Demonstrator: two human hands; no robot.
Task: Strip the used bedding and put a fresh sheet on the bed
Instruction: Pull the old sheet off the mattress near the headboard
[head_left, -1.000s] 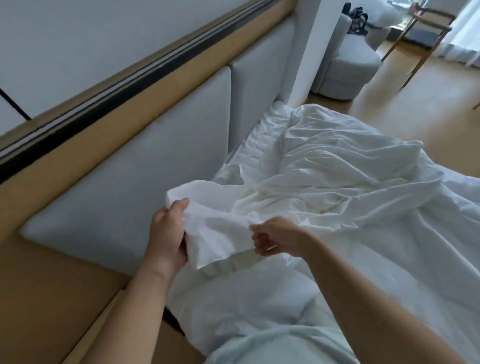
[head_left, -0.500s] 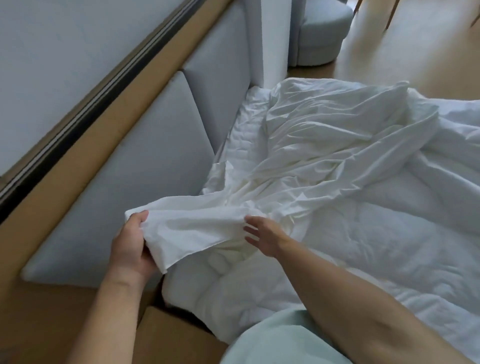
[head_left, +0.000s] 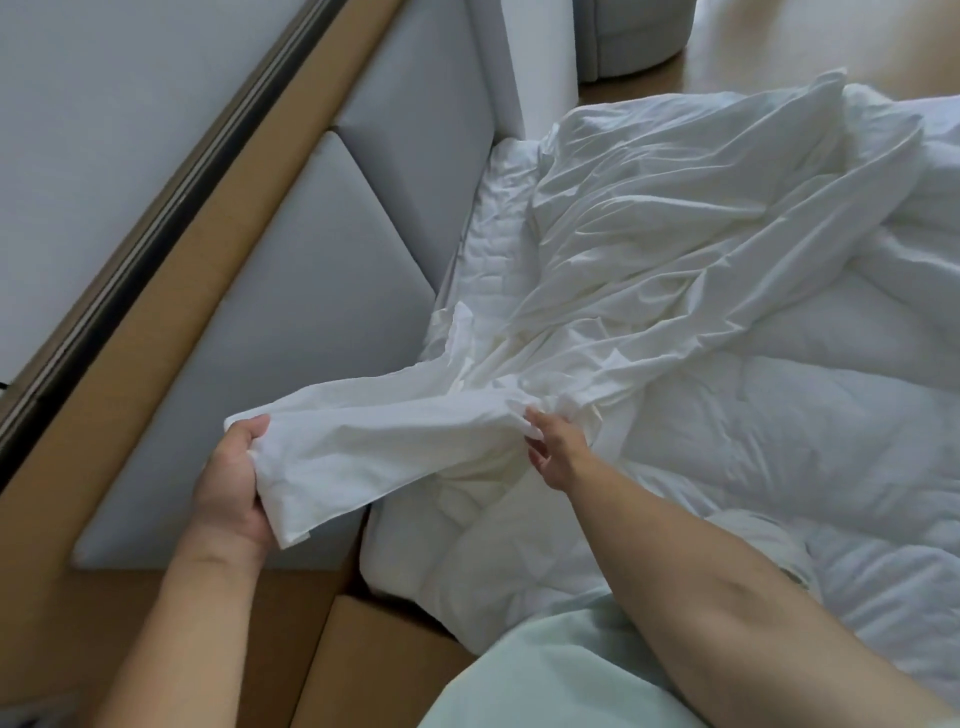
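A crumpled white sheet (head_left: 649, 249) lies across the bed, on top of a quilted white mattress pad (head_left: 779, 441). One corner of the sheet is pulled taut toward me over the bed's near left corner. My left hand (head_left: 231, 483) grips that corner, thumb on top, out past the bed's edge in front of the headboard. Further along the same stretched strip, my right hand (head_left: 553, 449) holds the cloth with its fingertips tucked into a fold.
A grey padded headboard (head_left: 311, 338) in a tan wooden frame (head_left: 156, 322) runs along the left. A white pillar (head_left: 530, 62) stands at its far end, with a grey round armchair (head_left: 634, 36) on the wooden floor behind. A tan wooden ledge (head_left: 374, 660) sits by my waist.
My left hand has drawn the sheet corner further left and toward me, stretching the cloth taut. My right hand stayed on the strip. The view has tilted downward.
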